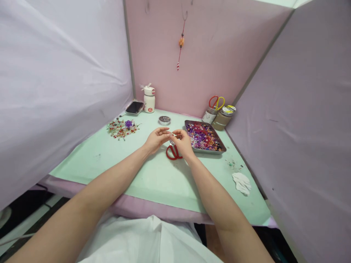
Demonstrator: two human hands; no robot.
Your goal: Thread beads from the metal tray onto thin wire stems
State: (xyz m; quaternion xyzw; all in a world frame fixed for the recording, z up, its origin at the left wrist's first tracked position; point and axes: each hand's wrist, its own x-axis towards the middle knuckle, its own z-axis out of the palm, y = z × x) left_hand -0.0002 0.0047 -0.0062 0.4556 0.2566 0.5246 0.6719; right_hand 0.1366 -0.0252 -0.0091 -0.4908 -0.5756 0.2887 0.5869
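In the head view, pale lilac fabric panels (pixel 63 62) are enclosing the left and right sides, and a pink fabric wall (pixel 156 47) is filling the back of a small work booth. A table with a mint-green cover (pixel 161 186) is stretching across the middle of the frame. At top centre, a red cord with orange beads (pixel 181 42) is hanging from a hook.

Near the centre, the bare left hand (pixel 157 139) and right hand (pixel 182 141) are meeting fingertip to fingertip. On each, the thumb and forefinger are drawing close together and the other fingers are bending loosely; whatever they may be pinching is too small to tell. Scissors with red looped handles (pixel 176 153) are lying just below, partly hidden by the right hand.

Right of centre, a dark rectangular metal tray (pixel 211 152) is holding mixed purple, red and clear beads (pixel 203 137). Left of centre, a loose pile of beaded strands (pixel 120 130) is lying near a round silver tin (pixel 164 120). Behind, a white bottle (pixel 149 101) is standing beside a black phone (pixel 134 107). At lower right, a crumpled white cloth (pixel 241 183) is resting.
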